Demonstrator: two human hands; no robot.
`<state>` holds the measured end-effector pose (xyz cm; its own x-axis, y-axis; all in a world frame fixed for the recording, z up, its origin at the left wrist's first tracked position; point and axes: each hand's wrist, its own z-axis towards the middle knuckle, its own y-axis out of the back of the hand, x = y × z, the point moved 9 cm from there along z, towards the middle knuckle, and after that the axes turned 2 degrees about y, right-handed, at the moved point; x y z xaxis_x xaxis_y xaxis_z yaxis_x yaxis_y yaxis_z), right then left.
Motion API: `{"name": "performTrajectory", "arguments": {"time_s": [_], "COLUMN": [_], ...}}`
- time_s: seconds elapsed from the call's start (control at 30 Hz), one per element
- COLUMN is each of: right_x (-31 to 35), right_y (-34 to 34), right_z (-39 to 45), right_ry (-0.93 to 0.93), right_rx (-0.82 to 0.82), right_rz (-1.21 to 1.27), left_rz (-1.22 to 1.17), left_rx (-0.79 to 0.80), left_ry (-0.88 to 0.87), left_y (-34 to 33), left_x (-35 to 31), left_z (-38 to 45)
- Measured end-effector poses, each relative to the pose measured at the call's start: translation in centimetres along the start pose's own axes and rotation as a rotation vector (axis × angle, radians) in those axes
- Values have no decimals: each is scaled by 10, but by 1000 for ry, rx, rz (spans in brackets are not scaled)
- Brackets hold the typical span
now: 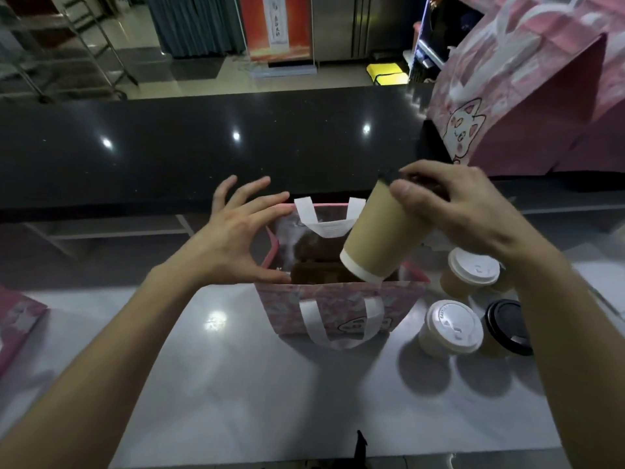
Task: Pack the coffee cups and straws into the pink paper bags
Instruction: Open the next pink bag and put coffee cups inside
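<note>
A pink paper bag point(338, 308) with white handles stands open on the steel counter point(236, 384). My right hand point(463, 211) grips a tan coffee cup point(382, 238) by its black lid and holds it tilted over the bag's mouth, its base just inside the opening. My left hand point(233, 235) has its fingers spread, with the thumb and fingertips touching the bag's left rim. Right of the bag stand two white-lidded cups point(451, 328) point(471, 272) and a black-lidded cup point(507, 328). No straws are in view.
A larger pink bag with a cat drawing point(527, 106) stands on the black raised ledge point(203, 147) at the back right. Another pink bag lies flat point(17, 323) at the left edge of the counter.
</note>
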<state>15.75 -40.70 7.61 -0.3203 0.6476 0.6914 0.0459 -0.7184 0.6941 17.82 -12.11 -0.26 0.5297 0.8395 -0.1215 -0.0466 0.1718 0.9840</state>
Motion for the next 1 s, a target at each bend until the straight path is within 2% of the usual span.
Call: {"name": "performTrajectory", "arguments": {"time_s": [0.1, 0.3, 0.47, 0.57, 0.7, 0.83, 1.0], "right_x": [-2, -10, -8, 1, 9, 0, -20], "right_y": [-22, -60, -84, -93, -118, -162, -212], "right_z": [4, 11, 21, 27, 32, 40, 52], "right_ry": [15, -13, -36, 23, 71, 80, 96], "right_rx": [117, 339, 377, 380, 479, 598, 680], "right_rz": [-17, -150, -322, -460, -560, -741, -795], "left_rz": [-152, -166, -96, -123, -249, -256, -290], "left_rx": [82, 141, 214, 262, 248, 227, 208], "left_ry": [59, 106, 36, -3, -28, -26, -21], "left_y": [-11, -21, -32, -40, -42, -40, -37], "left_x": [11, 23, 15, 5, -6, -8, -9], "left_z": [6, 18, 19, 12, 3, -1, -2]}}
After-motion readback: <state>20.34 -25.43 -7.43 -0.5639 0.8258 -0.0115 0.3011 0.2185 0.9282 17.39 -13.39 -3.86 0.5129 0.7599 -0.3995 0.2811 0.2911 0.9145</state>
